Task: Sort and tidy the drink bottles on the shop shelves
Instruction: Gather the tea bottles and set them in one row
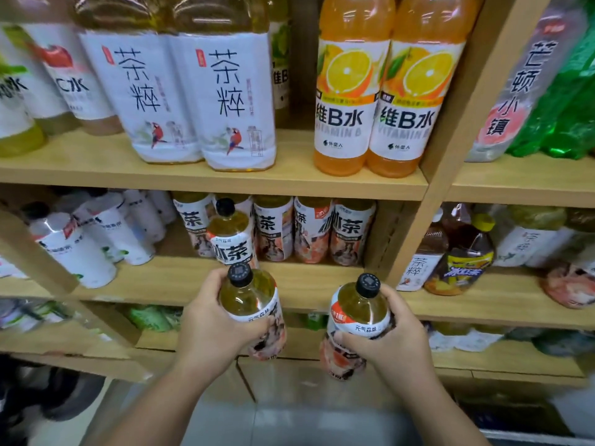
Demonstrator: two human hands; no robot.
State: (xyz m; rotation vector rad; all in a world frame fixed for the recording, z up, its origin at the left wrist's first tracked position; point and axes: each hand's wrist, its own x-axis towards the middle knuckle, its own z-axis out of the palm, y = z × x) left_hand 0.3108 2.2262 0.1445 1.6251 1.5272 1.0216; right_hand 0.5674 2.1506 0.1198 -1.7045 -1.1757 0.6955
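My left hand (211,329) grips an iced tea bottle (254,304) with a black cap and amber liquid, held upright in front of the middle shelf (154,278). My right hand (391,339) holds a second iced tea bottle (357,320) of the same kind, a little lower and to the right. One matching bottle (231,236) stands alone at the front of the middle shelf, just above my left hand. Behind it, a row of the same iced tea bottles (309,233) lines the back.
White-labelled bottles (96,239) lean on the left of the middle shelf. The top shelf carries two large tea bottles (190,94) and two orange vitamin drinks (376,91). A wooden upright (428,201) divides off the right bay with mixed bottles (457,255). Lower shelves hold more drinks.
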